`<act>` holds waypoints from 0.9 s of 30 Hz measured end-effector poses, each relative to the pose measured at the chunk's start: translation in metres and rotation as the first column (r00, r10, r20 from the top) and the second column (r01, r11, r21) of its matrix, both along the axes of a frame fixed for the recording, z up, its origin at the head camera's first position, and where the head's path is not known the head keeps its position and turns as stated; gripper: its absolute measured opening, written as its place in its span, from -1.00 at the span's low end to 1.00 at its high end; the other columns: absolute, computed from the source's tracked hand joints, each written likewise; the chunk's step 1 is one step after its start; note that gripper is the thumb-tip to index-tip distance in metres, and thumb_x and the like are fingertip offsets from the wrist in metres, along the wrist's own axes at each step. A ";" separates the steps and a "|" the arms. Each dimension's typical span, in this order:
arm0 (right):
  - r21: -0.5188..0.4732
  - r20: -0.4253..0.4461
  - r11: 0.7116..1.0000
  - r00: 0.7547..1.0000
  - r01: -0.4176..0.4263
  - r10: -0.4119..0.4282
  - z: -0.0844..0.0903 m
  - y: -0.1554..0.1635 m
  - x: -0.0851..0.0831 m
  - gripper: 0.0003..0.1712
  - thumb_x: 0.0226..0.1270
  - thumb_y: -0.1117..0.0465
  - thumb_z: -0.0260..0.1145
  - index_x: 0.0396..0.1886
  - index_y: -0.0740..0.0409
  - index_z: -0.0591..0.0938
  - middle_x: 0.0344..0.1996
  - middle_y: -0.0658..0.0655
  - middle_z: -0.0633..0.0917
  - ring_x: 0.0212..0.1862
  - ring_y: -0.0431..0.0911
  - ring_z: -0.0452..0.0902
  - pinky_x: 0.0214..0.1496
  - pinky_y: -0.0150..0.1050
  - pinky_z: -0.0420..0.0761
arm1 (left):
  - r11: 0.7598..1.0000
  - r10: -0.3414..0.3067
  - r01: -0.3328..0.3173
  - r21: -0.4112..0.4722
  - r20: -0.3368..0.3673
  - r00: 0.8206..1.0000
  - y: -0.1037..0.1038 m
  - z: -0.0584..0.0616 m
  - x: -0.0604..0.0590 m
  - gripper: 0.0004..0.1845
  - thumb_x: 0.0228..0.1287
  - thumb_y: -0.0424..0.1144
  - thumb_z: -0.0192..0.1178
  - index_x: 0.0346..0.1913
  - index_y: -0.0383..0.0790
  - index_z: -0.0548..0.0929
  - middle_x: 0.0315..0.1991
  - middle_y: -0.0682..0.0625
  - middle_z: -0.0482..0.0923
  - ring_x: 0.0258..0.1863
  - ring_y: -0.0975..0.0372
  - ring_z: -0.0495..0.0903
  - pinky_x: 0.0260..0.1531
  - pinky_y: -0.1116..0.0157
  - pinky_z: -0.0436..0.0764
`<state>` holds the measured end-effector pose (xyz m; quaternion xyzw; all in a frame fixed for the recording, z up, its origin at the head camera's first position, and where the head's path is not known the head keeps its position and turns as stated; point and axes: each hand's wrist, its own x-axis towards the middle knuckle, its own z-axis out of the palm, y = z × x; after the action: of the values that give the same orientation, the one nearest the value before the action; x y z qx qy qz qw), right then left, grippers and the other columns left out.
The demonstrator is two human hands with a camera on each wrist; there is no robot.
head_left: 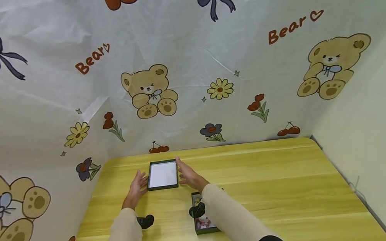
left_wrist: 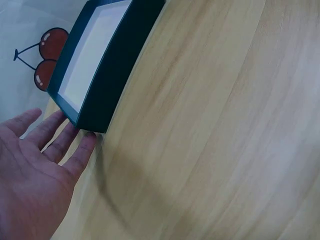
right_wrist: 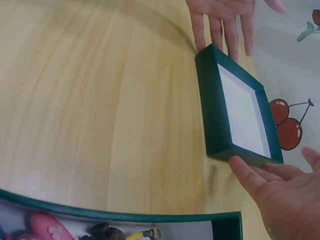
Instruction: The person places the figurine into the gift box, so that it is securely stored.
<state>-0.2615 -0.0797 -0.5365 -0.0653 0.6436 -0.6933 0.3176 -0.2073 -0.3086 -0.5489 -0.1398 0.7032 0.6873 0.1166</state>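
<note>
A shallow dark green box or lid (head_left: 163, 187) with a white inside lies at the back of the table, its hollow side up. My left hand (head_left: 138, 186) is at its left side, fingers spread and fairly straight; in the left wrist view the fingertips (left_wrist: 88, 140) meet or nearly meet the wall. At the opposite side is my right hand (head_left: 189, 175), also with extended fingers, and its fingertips (right_wrist: 239, 162) are against or very close to the wall. Neither hand curls round the box.
Nearer me, partly under the right forearm, stands a second dark green box (head_left: 208, 230) holding small toys, among them a pink-and-white figure (head_left: 204, 221). Black wrist-camera pieces (head_left: 146, 221) jut from the sleeves. A bear-print cloth (head_left: 187, 129) hangs behind the wooden table (head_left: 290, 192).
</note>
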 end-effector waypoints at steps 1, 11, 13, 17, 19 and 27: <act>0.002 0.000 1.000 1.000 0.000 0.000 0.000 0.000 0.000 -0.04 0.39 -0.43 -0.25 0.56 0.05 -0.09 0.46 0.46 -0.08 0.43 0.43 -0.15 0.36 0.29 0.13 | 1.000 0.005 -0.005 0.000 0.001 1.000 0.001 -0.001 0.000 -0.03 0.40 0.35 -0.56 0.48 -0.47 -0.17 0.46 -0.44 -0.17 0.44 -0.25 -0.16 0.37 -0.20 -0.07; -0.009 -0.001 1.000 1.000 0.002 -0.002 0.005 -0.003 0.006 -0.09 0.44 -0.39 -0.27 0.56 0.06 -0.06 0.46 0.48 -0.05 0.41 0.46 -0.10 0.35 0.31 0.13 | 0.999 0.050 -0.050 0.006 -0.003 0.999 0.006 0.002 0.002 0.05 0.29 0.45 -0.66 0.49 -0.43 -0.21 0.47 -0.41 -0.14 0.45 -0.22 -0.16 0.38 -0.19 -0.07; -0.016 0.005 1.000 1.000 0.005 -0.005 0.004 -0.004 0.006 -0.09 0.43 -0.39 -0.26 0.56 0.06 -0.06 0.45 0.48 -0.05 0.41 0.46 -0.11 0.35 0.32 0.12 | 0.999 0.049 -0.048 0.012 -0.006 0.999 0.006 0.005 0.004 0.03 0.31 0.43 -0.67 0.49 -0.43 -0.20 0.47 -0.42 -0.15 0.45 -0.23 -0.16 0.37 -0.19 -0.07; -0.017 0.012 1.000 1.000 0.019 -0.019 0.004 -0.002 0.006 -0.06 0.41 -0.41 -0.25 0.56 0.07 -0.05 0.45 0.50 -0.03 0.40 0.47 -0.09 0.34 0.32 0.14 | 0.998 0.053 -0.053 0.018 -0.004 0.999 0.008 0.006 0.004 0.00 0.35 0.39 -0.66 0.49 -0.45 -0.15 0.47 -0.43 -0.14 0.44 -0.24 -0.13 0.37 -0.20 -0.04; -0.011 0.009 1.000 1.000 0.024 -0.024 0.004 -0.001 0.005 -0.05 0.41 -0.42 -0.25 0.56 0.08 -0.05 0.44 0.51 -0.03 0.39 0.48 -0.08 0.33 0.33 0.15 | 0.998 0.055 -0.055 0.018 0.001 0.999 0.009 0.005 0.003 -0.02 0.37 0.38 -0.64 0.49 -0.45 -0.14 0.47 -0.43 -0.14 0.43 -0.24 -0.12 0.36 -0.20 -0.04; -0.002 0.007 0.997 0.997 0.072 -0.072 0.001 0.003 0.003 -0.05 0.39 -0.43 -0.22 0.55 0.05 -0.01 0.43 0.51 0.02 0.39 0.48 -0.07 0.34 0.34 0.13 | 0.997 0.064 -0.064 0.035 -0.004 0.998 0.017 0.001 -0.001 -0.10 0.44 0.29 -0.57 0.49 -0.45 -0.14 0.45 -0.46 -0.12 0.42 -0.27 -0.09 0.34 -0.23 0.01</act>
<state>-0.2582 -0.0771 -0.5350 -0.0399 0.6437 -0.7051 0.2948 -0.2082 -0.2917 -0.5477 -0.1585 0.6867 0.7031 0.0949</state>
